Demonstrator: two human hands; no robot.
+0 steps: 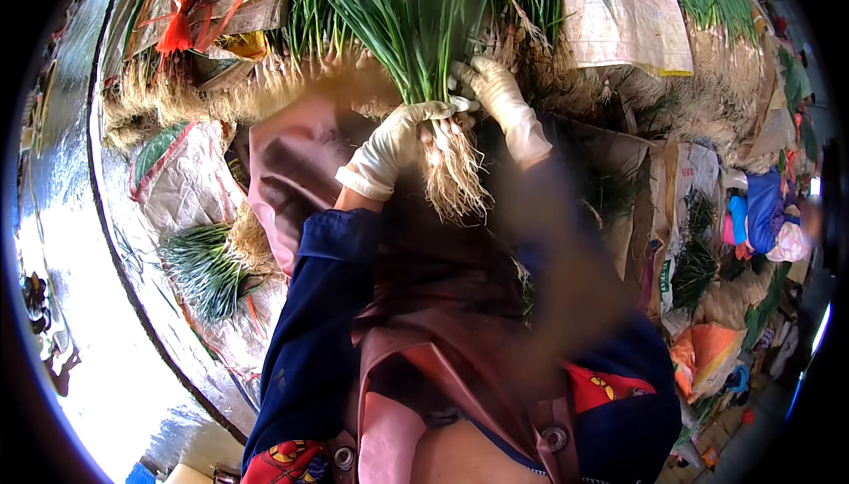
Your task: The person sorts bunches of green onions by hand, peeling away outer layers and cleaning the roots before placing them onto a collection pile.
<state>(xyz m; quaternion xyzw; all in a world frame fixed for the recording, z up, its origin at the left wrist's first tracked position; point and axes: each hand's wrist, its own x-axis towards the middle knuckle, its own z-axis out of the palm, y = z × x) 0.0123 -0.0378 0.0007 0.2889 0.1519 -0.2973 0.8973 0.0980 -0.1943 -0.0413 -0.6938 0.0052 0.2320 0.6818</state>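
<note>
A bunch of green onions (414, 52) stands upright before my chest, its pale stringy roots (454, 175) hanging downward. My left hand (396, 142), in a whitish glove, grips the bunch just above the roots. On the other side, my right hand (497, 99), gloved alike, has its bent fingertips by the stems at the bunch's right edge. Whether those fingers pinch a stem cannot be made out. The leaf tops are partly blurred by a smudge in the view. Beneath the bunch lies my brown-red apron (292, 172).
Rows of green onions with dry roots (710, 86) line the far side, partly under woven sacks (623, 19). Red plastic ties (178, 9) hang at the upper left. Another bunch (209, 268) lies on a sack at left. A person (773, 218) sits at the far right.
</note>
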